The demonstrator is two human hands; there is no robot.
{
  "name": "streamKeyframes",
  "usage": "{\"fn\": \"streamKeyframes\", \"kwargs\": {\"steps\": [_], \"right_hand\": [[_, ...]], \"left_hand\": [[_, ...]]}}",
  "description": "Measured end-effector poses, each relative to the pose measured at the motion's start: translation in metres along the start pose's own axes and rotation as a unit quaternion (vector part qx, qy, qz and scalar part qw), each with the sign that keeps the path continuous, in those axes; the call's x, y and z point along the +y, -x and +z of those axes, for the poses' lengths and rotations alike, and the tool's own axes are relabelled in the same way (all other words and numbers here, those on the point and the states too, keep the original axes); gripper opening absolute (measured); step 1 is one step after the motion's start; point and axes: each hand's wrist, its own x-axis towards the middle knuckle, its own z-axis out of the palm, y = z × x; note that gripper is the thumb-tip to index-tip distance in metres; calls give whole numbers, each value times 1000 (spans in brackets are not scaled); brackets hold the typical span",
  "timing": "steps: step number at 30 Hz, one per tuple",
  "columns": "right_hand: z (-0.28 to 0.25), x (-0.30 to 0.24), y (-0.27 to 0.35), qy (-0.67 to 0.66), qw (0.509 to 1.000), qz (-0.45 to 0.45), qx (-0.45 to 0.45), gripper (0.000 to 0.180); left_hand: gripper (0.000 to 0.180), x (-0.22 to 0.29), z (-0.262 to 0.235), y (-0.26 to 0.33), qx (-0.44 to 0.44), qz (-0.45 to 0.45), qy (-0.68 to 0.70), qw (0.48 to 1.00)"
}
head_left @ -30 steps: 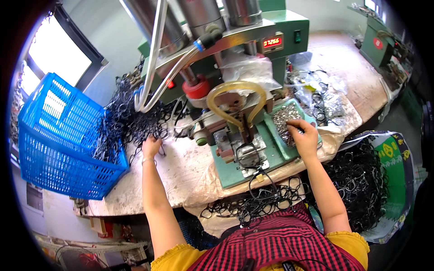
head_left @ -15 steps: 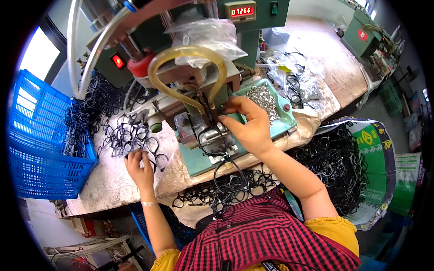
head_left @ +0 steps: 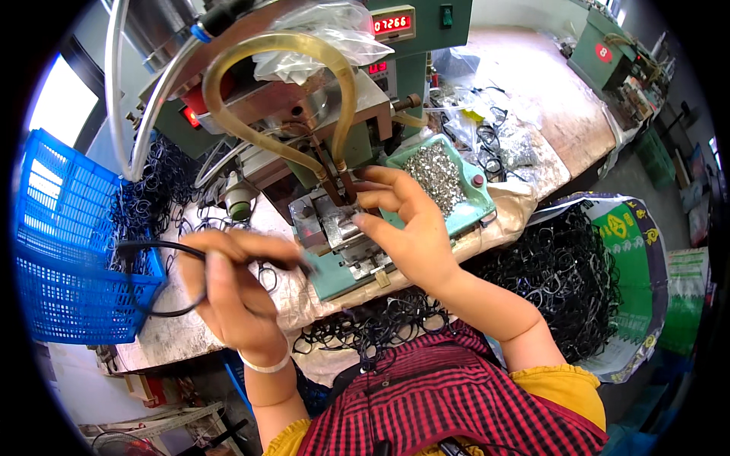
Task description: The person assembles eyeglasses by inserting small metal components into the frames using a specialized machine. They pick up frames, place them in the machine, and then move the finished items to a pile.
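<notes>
My left hand (head_left: 236,285) is closed on a black plastic eyeglass frame (head_left: 163,313), blurred by motion, raised in front of the bench machine. My right hand (head_left: 407,224) reaches to the machine's working head (head_left: 338,182), thumb and fingertips curled close together beside it. Whatever small piece lies between those fingertips, if any, is too small to make out. Just below them is a metal jig (head_left: 338,228) on a green base plate (head_left: 334,280). A green tray (head_left: 479,199) full of small metal parts stands right of the machine.
A blue plastic basket (head_left: 72,292) with black frames stands at left. More black frames lie along the bench's front edge (head_left: 372,323) and fill a large sack (head_left: 555,285) at right. Tan hose (head_left: 277,42) loops over the machine. Plastic bags (head_left: 525,114) lie behind the tray.
The left hand has risen toward me from the bench and now carries an eyeglass frame. The frame that hung at the jig is gone from there. My right hand stays by the machine's head.
</notes>
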Motion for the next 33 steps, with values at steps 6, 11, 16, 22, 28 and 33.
{"fn": "streamKeyframes", "kwargs": {"steps": [6,11,16,22,28,33], "right_hand": [[-80,50,-27,480,869,-118,-1,32],[-138,91,-19,590,794,-113,93,21],[-129,93,-20,566,800,-187,69,15],[-129,98,-55,665,714,-210,-66,21],[-141,79,-10,280,943,3,180,16],[-130,102,-14,98,966,13,238,15]], "left_hand": [[18,-27,20,52,-147,-536,319,768],[19,-39,35,49,-93,-567,320,753],[22,-44,36,54,-86,-549,312,771],[33,-49,22,60,-153,-551,288,768],[10,-26,-57,103,-62,-192,-186,962],[10,-38,-121,40,34,45,-518,854]]}}
